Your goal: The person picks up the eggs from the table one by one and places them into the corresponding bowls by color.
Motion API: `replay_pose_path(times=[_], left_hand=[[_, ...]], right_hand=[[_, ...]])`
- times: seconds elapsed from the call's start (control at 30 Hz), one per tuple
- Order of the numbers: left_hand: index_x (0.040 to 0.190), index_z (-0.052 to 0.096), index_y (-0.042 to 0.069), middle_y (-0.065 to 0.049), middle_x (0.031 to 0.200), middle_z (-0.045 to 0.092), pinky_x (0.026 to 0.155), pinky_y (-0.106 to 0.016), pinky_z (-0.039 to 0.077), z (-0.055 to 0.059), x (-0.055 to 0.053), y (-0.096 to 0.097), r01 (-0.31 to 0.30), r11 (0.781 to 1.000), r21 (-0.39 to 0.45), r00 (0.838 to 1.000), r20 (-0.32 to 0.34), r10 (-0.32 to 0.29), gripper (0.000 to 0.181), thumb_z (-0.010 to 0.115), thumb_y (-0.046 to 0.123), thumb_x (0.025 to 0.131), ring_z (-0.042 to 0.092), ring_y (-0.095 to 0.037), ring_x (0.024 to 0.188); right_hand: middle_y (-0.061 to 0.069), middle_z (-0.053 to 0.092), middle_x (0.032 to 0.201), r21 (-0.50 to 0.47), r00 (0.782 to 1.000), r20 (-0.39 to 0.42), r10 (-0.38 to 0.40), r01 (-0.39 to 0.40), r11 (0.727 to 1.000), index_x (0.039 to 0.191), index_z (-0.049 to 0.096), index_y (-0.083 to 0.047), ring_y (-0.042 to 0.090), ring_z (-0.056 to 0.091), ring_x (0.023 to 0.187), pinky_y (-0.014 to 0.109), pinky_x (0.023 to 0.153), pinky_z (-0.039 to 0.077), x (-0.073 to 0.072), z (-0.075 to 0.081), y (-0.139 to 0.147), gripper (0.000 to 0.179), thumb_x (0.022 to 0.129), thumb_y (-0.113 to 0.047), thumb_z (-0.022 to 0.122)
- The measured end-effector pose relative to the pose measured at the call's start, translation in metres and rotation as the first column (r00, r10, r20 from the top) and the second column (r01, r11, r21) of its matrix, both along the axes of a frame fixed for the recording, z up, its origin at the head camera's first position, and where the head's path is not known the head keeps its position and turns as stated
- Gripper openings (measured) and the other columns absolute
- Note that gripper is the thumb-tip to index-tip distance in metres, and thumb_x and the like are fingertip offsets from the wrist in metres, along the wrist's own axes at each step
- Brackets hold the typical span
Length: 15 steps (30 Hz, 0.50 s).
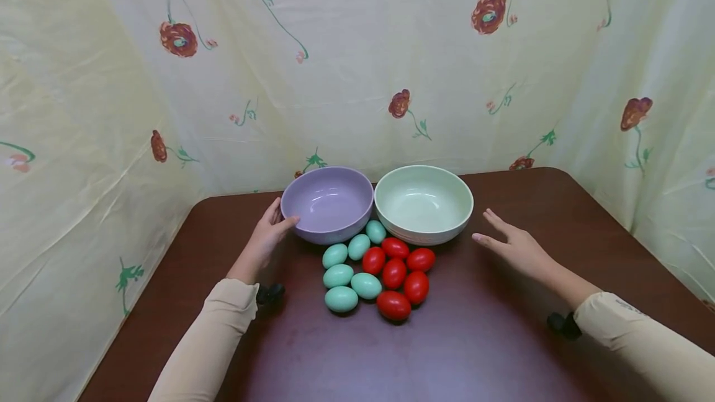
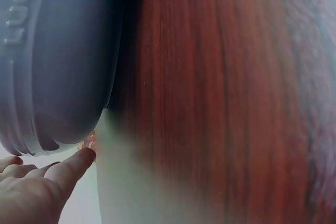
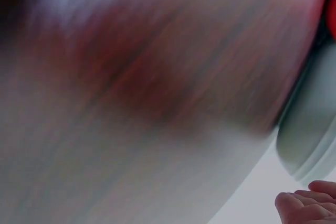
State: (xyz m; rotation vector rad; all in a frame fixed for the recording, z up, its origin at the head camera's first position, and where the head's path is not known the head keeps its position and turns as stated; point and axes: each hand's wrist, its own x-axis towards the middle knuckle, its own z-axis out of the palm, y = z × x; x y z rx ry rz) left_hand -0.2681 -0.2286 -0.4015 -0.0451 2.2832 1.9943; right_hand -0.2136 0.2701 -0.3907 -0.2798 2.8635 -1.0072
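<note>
Two bowls stand side by side at the table's far edge, a purple bowl [image 1: 329,234] and a pale green bowl [image 1: 421,236]. My left hand [image 1: 265,241] is at the purple bowl's left side, its fingers extended along the outside and its thumb overlapping the rim. In the left wrist view, fingertips [image 2: 86,155] show right beside the bowl's wall. My right hand [image 1: 522,250] hovers right of the green bowl, apart from it, with fingers spread and nothing held. In front of the bowls lie several mint-green eggs [image 1: 337,276] and several red eggs [image 1: 394,273].
The dark brown wooden table [image 1: 469,340] has rounded far corners. A pale flowered curtain [image 1: 346,79] hangs right behind it and along both sides. The egg cluster sits close against the fronts of both bowls, mint ones left, red ones right.
</note>
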Motion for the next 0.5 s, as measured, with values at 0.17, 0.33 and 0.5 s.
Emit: replay_pose_path(times=[0.17,0.33,0.5], left_hand=[[0.161,-0.001,0.014,-0.007,0.169,0.002,0.122,-0.047,0.029,-0.005,0.0,0.0,-0.028,0.992,0.12,0.999,0.03,0.025,0.082,0.055,0.016,0.101,0.019,-0.024,0.154],[0.161,-0.001,0.014,-0.006,0.169,-0.003,0.121,-0.05,0.029,-0.007,0.001,0.003,-0.045,0.977,0.21,0.998,0.043,0.036,0.081,0.054,0.013,0.101,0.021,-0.027,0.152],[0.161,0.0,0.016,-0.004,0.169,-0.004,0.121,-0.05,0.03,-0.008,0.0,0.004,-0.047,0.968,0.248,0.999,0.031,0.04,0.082,0.054,0.009,0.101,0.022,-0.025,0.152]], right_hand=[[0.015,0.021,0.165,-0.061,0.999,0.042,-0.017,0.02,0.998,0.158,0.025,-0.009,0.048,0.024,0.148,0.069,0.113,0.027,0.007,0.002,-0.008,0.08,0.098,-0.056,0.05],[0.016,0.03,0.161,-0.119,0.997,0.051,-0.055,0.061,0.991,0.155,0.032,-0.007,0.047,0.026,0.147,0.068,0.113,0.029,0.013,0.003,-0.017,0.076,0.099,-0.054,0.05],[0.019,0.04,0.156,-0.162,0.997,0.05,-0.059,0.066,0.984,0.151,0.04,-0.006,0.044,0.032,0.146,0.064,0.112,0.034,0.019,0.003,-0.025,0.07,0.099,-0.051,0.053]])
